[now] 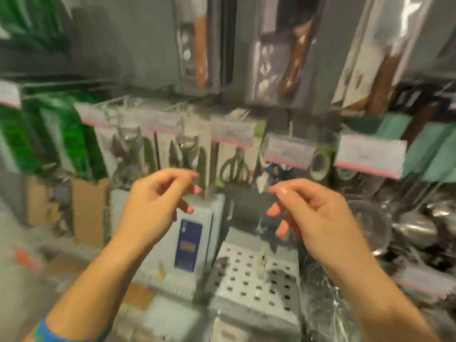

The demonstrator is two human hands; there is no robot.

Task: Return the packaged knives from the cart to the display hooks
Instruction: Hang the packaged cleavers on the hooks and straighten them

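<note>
Packaged knives (pixel 286 60) hang high on the display panel (pixel 123 45), above both hands. The left hand (pixel 153 201) and right hand (pixel 315 213) hover apart below them, fingers loosely curled, gripping nothing, in front of hanging peelers (pixel 187 149) and scissors (pixel 234 166).

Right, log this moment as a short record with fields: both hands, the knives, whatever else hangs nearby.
left hand: raised, fingers loosely curled, nothing visibly held
right hand: raised alongside, fingers loosely curled, nothing visibly held
packaged knives: wooden-handled, hanging in the top row
scissors pack: hanging just above the gap between the hands
price tags: pink-edged, in a row above the hands
cart: not in view
picture: blurred by motion, labels unreadable
</note>
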